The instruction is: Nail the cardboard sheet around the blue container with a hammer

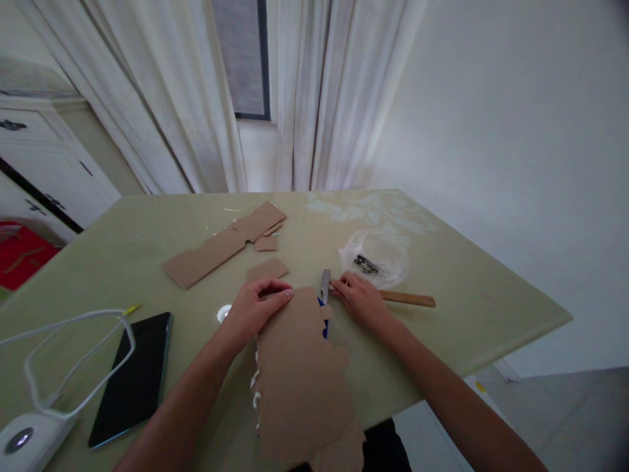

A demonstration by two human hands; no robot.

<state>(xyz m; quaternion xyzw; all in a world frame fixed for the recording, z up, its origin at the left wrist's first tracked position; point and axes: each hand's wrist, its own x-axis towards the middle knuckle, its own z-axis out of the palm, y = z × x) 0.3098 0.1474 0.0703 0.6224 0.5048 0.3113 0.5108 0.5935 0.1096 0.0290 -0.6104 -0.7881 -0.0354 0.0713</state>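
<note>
On the table (pixel 442 288), left hand (pixel 255 308) presses cardboard (pixel 299 373); right hand (pixel 361 300) seemingly pinches a wooden stick (pixel 407 299).

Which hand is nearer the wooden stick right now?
Right. The right hand rests on the near end of the wooden stick, beside the cutter. The left hand is farther off, pressing the cardboard.

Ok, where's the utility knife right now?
In the head view the utility knife lies on the table centre-right, between the left hand and right hand, at the top right edge of the large cardboard piece.
</note>
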